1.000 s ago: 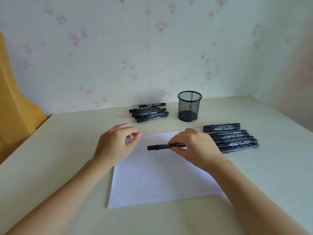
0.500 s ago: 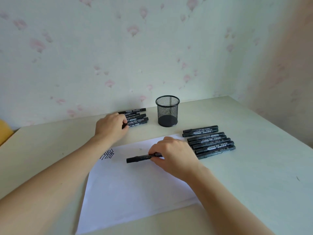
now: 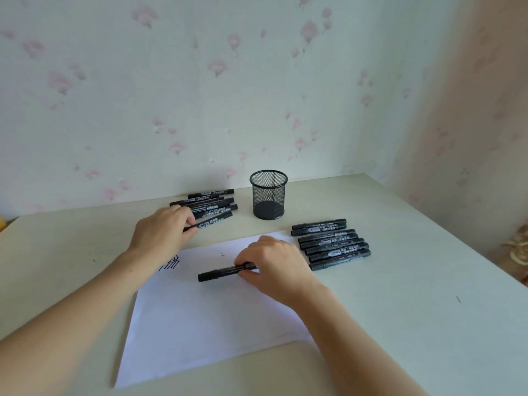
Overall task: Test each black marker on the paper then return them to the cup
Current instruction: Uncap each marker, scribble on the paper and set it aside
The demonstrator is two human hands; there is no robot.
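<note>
A white sheet of paper lies in front of me with black zigzag strokes at its far left corner. My right hand pinches a capped black marker that lies flat on the paper, pointing left. My left hand reaches to a pile of several black markers by the wall and its fingers curl round the nearest marker of that pile. The black mesh cup stands empty behind the paper. A second row of several black markers lies right of the paper.
The pale table meets flowered wallpaper at the back and right. A beige ornament sits at the table's right edge. A small dark mark shows on the table to the right.
My left hand left the paper's corner, reached back to the left pile and took hold of its nearest marker. My right hand kept its marker on the paper. The view shifted right.
</note>
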